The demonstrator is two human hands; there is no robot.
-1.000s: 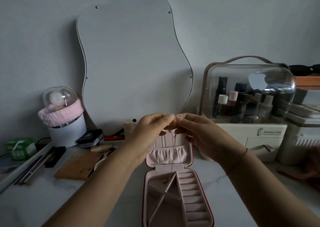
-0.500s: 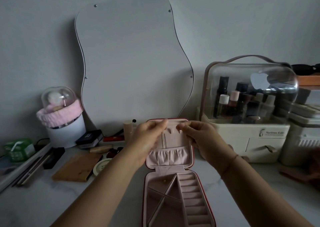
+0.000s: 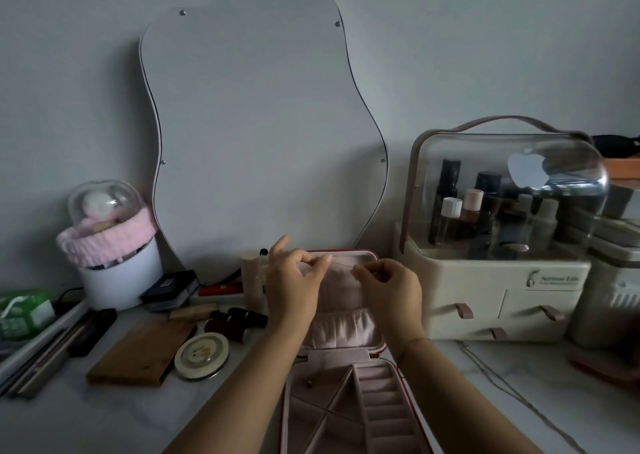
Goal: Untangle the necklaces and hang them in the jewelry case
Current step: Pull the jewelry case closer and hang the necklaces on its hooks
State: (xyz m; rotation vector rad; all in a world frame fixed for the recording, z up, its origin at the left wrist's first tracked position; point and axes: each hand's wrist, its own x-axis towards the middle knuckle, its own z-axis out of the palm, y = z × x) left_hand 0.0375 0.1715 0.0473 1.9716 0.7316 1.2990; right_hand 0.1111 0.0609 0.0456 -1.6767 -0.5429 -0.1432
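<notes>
A pink jewelry case [image 3: 346, 329] stands open on the counter, its lid upright and its tray of compartments lying toward me. My left hand [image 3: 294, 280] and my right hand [image 3: 391, 287] are both up against the top of the lid's inner face. Each pinches one end of a thin necklace chain [image 3: 341, 266], stretched level between the fingertips near the lid's upper edge. A second thin chain [image 3: 498, 381] lies loose on the counter to the right of the case.
A wavy mirror [image 3: 256, 124] leans on the wall behind. A clear-domed cosmetics organiser [image 3: 498, 245] stands right; a white tub with a pink band [image 3: 114, 256] stands left. A wooden board [image 3: 138, 353], a round tin [image 3: 201, 356] and small bottles [image 3: 235, 322] lie left of the case.
Both hands have dropped from above the case to the top of the lid and moved apart. The chain, which hung from joined fingertips, is now pulled level between them.
</notes>
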